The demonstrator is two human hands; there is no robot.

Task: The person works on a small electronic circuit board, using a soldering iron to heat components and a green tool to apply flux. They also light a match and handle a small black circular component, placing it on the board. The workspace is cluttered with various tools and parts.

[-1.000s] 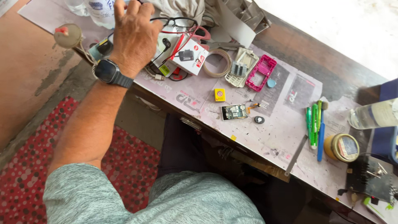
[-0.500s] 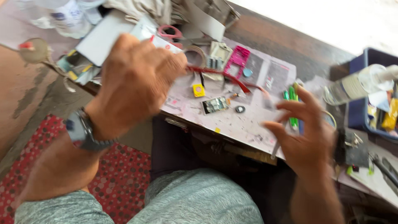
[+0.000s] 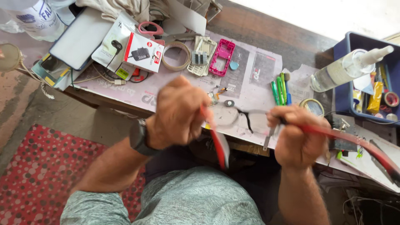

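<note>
Red-armed, clear-lensed spectacles sit between our hands above the paper-covered workbench. Left hand fingers are curled around one temple, right hand fingers closed around the other. We judge an even, gentle pull best, avoiding hinge twist.

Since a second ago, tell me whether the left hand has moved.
Yes. The left hand came off the far clutter, back past the pink phone frame, and grips the glasses.

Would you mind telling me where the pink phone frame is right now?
In the head view, the pink phone frame lies on the worktable's paper cover, far side, between the clear phone housing and a small blue disc.
</note>
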